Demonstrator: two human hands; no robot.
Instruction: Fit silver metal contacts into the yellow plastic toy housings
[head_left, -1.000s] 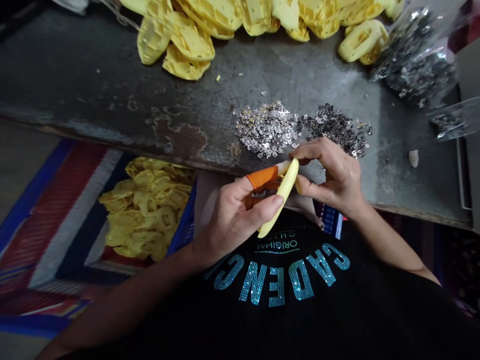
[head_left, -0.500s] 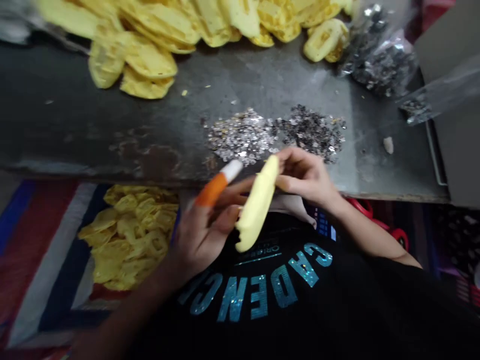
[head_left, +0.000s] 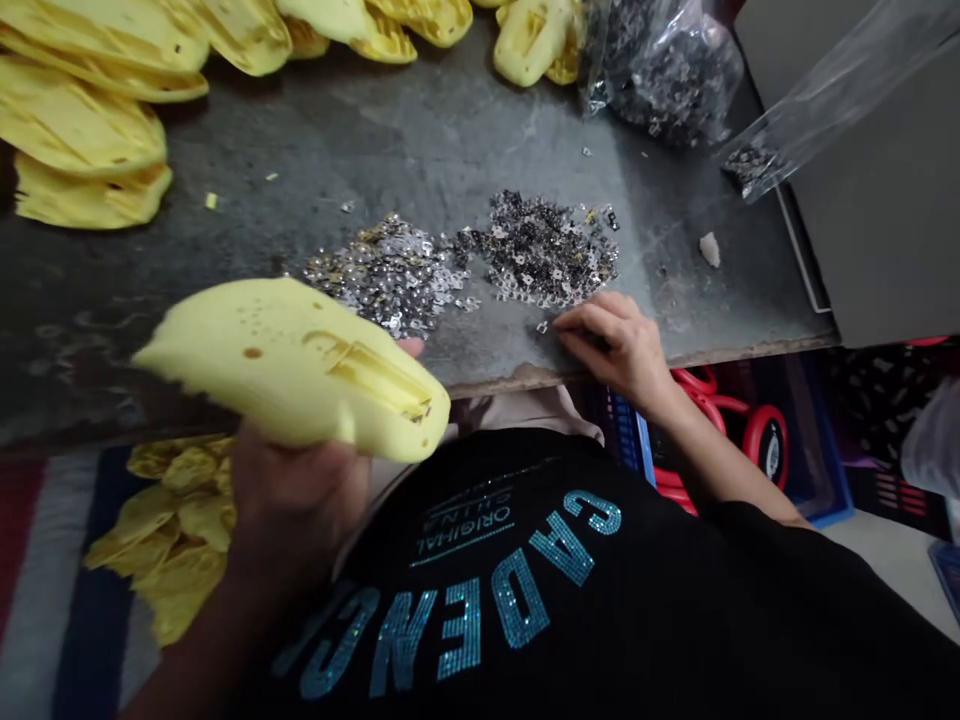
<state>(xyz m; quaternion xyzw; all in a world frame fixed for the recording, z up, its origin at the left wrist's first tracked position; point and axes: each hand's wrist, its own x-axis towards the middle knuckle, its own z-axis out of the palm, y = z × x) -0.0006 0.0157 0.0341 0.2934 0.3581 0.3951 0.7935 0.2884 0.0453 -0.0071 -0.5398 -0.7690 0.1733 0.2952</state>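
Observation:
A yellow plastic shell [head_left: 292, 350], elongated with a slot and small holes, is gripped from below by my left hand [head_left: 300, 490], above the table's front edge. My right hand [head_left: 615, 345] rests low at the table edge, thumb and fingertips pinched together; what they hold, if anything, is too small to make out. Just left of those fingertips lies one loose metal clip [head_left: 541, 327]. Behind them spreads a heap of dark small metal clips [head_left: 544, 250]. A shinier heap of small metal pieces [head_left: 390, 270] sits to its left, partly behind the shell.
More yellow shells [head_left: 82, 110] are piled along the table's back left. Clear plastic bags of metal pieces [head_left: 675, 80] stand at the back right, near a white lump [head_left: 709, 250]. Below the table are yellow parts [head_left: 180, 520] at left and a blue crate [head_left: 814, 440] with red-rimmed items at right.
My left hand has moved left and turned the shell so its slotted face shows. My right hand has let go of the shell and now touches down by the dark clips. The view has shifted right.

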